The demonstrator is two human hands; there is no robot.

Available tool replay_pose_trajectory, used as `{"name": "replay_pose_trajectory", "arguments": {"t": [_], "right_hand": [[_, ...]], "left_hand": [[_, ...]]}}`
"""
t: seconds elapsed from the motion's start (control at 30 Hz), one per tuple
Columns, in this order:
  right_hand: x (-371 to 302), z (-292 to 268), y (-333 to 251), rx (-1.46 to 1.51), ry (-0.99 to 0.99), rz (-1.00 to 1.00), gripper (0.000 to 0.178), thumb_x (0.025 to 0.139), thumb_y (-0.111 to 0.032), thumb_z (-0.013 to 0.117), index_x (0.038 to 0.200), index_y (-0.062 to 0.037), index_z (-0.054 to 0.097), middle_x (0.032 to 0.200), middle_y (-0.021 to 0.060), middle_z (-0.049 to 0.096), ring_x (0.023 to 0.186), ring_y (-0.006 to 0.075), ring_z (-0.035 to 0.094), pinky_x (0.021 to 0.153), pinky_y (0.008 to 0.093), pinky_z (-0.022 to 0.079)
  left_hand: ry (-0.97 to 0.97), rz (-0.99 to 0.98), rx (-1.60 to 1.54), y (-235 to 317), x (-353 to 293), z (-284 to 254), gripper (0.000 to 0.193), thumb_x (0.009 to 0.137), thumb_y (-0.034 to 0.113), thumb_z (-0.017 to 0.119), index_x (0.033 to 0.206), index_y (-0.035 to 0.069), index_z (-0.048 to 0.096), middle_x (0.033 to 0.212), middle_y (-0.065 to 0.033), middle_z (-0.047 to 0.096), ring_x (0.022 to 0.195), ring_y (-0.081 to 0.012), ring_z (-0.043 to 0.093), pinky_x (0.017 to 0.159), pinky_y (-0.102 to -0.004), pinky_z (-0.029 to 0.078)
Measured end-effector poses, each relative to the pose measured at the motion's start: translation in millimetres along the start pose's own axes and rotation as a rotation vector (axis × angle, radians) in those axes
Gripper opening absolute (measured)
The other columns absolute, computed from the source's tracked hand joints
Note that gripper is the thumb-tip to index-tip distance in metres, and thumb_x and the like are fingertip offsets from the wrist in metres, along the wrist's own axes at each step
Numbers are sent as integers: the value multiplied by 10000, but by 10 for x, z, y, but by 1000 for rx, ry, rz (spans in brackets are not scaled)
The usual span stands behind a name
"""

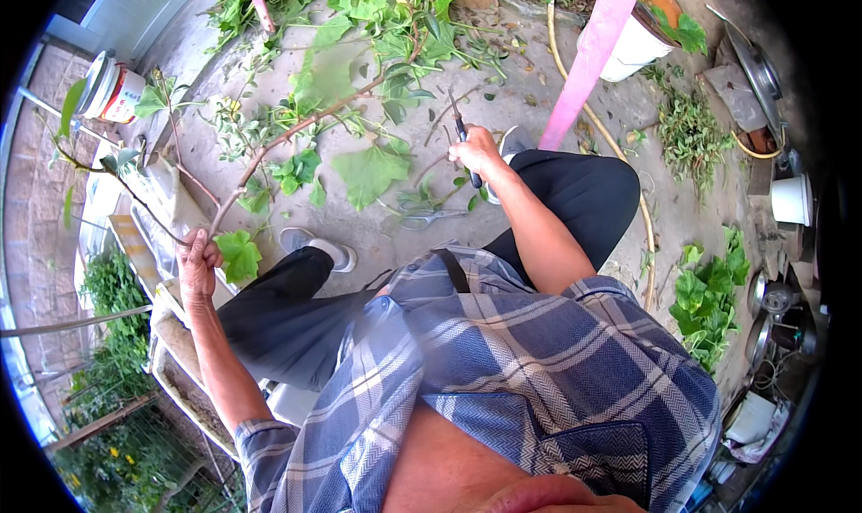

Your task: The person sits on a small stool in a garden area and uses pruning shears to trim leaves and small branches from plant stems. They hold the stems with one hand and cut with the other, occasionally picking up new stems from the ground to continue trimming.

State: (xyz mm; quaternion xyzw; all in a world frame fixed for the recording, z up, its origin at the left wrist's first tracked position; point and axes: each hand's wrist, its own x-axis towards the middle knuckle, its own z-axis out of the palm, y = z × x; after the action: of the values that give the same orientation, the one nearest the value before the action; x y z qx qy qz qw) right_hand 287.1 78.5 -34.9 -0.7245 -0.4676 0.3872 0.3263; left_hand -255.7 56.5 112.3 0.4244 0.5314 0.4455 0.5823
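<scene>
My left hand (pixel 199 262) grips the lower end of a forked branch (pixel 277 143). Its brown stem slants up and right toward a heap of leaves, while thinner side shoots spread to the left. A broad green leaf (pixel 239 256) hangs just beside my fingers. My right hand (pixel 478 152) is closed round a pair of pruning shears (pixel 461 131) with dark handles, their narrow tip pointing away from me. The shears are apart from the branch. A pair of grey scissors (pixel 433 218) lies on the concrete between my feet.
Cut leafy stems (pixel 373 10) cover the far ground. A pink post (pixel 593 60) rises by a white planter (pixel 628 51), and a yellow hose (pixel 639 199) curves past my right knee. White buckets (pixel 112 91) stand at far left; pots and pans (pixel 778 298) line the right.
</scene>
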Motion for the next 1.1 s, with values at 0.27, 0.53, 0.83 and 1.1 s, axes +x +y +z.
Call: {"name": "replay_pose_trajectory", "arguments": {"t": [0.27, 0.53, 0.83, 1.1], "right_hand": [[31, -79, -470, -445, 170, -47, 359, 662, -132, 627, 965, 47, 560, 887, 251, 637, 890, 415, 613, 766, 459, 484], [163, -219, -591, -515, 155, 2, 418, 680, -132, 622, 1046, 55, 541, 1017, 247, 618, 993, 405, 598, 857, 478, 465], [154, -75, -338, -685, 96, 1, 454, 696, -178, 666, 1081, 34, 555, 1083, 231, 601, 1061, 368, 577, 876, 464, 463], [61, 235, 122, -584, -31, 51, 324, 713, -116, 587, 998, 39, 605, 996, 268, 630, 978, 398, 612, 835, 440, 495]], "left_hand": [[-47, 7, -39, -23, -90, -72, 216, 946, 233, 542, 863, 34, 550, 547, 64, 284, 447, -57, 253, 412, -224, 247], [-89, -52, -9, -81, -47, 11, 256, 947, 270, 542, 879, 24, 556, 545, 66, 291, 433, -55, 251, 402, -221, 235], [-90, -80, 34, -42, -110, 63, 210, 912, 231, 593, 823, 45, 555, 537, 48, 317, 444, -63, 277, 395, -224, 241], [-58, -151, 149, -152, -55, -91, 277, 944, 280, 547, 863, 17, 578, 530, 78, 288, 413, -38, 243, 383, -210, 242]]}}
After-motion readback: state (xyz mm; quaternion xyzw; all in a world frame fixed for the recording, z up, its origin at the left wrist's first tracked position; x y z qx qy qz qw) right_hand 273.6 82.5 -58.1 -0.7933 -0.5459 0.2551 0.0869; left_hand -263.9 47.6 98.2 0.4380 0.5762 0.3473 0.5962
